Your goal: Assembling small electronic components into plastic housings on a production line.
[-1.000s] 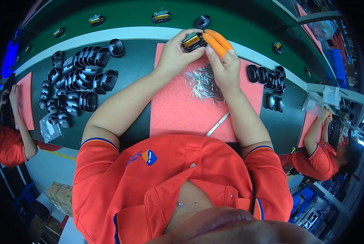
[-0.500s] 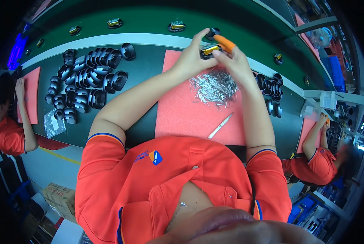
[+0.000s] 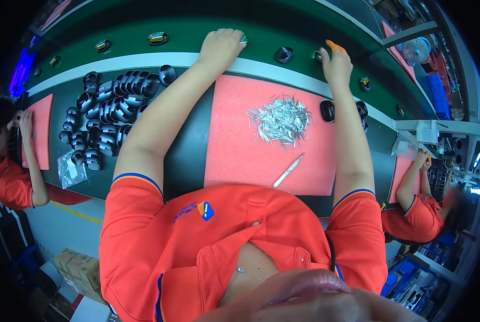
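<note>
Electronic unit (image 3: 244, 39) peeks out beside the curled fingers of the left hand (image 3: 220, 48) over the green belt (image 3: 185, 42), and a dark unit (image 3: 317, 55) sits at the thumb of the right hand (image 3: 337, 65), the first mostly hidden and pale green, the second green-glinting; whether either hand grips cannot be told.

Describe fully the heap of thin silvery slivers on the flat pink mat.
The heap of thin silvery slivers is a roughly round, metal-looking tangle, its pieces pointing every way, with strays around its edge. It lies on the flat pink mat, beyond the white pen-shaped tool; neither the left hand nor the right hand touches it.
</note>
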`<action>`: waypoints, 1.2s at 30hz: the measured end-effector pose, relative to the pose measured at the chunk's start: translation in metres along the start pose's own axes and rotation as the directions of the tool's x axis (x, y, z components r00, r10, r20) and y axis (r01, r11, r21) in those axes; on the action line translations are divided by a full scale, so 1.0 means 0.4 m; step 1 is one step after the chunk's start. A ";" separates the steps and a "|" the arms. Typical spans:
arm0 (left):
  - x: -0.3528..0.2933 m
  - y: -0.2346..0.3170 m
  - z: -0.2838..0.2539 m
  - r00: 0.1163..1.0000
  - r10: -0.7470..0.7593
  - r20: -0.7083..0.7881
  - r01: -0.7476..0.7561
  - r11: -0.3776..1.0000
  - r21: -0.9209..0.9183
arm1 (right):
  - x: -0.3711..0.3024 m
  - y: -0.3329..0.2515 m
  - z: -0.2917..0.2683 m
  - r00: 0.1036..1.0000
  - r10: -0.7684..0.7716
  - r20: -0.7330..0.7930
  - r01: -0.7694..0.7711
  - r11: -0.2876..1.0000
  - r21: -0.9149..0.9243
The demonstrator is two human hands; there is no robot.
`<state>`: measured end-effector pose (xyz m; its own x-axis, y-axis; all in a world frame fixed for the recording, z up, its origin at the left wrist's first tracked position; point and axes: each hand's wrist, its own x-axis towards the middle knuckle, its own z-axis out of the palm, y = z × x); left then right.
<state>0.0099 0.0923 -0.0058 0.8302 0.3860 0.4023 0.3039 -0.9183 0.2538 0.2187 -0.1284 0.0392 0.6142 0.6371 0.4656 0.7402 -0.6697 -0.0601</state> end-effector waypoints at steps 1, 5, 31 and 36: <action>0.004 0.017 -0.008 1.000 0.012 0.003 -0.012 1.000 -0.008 | -0.003 -0.019 -0.001 1.000 0.003 0.023 -0.005 0.997 0.081; -0.046 0.084 -0.028 0.974 -0.214 -0.078 0.085 0.659 -0.747 | -0.028 -0.141 0.017 0.973 0.012 0.229 -0.029 0.997 0.069; -0.145 0.204 -0.022 0.880 -0.273 0.389 0.290 -0.341 -0.894 | -0.191 -0.273 -0.079 1.000 -0.010 0.026 -0.012 0.674 0.739; -0.146 0.208 -0.026 0.879 -0.273 0.392 0.294 -0.338 -0.894 | -0.189 -0.259 -0.063 1.000 -0.029 -0.009 0.027 0.715 0.699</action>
<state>-0.0182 -0.0059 0.0009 0.8295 0.5551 -0.0606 -0.2767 0.5029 0.8189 0.0887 -0.1170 0.0324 0.5901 0.6527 0.4751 0.7369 -0.1949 -0.6473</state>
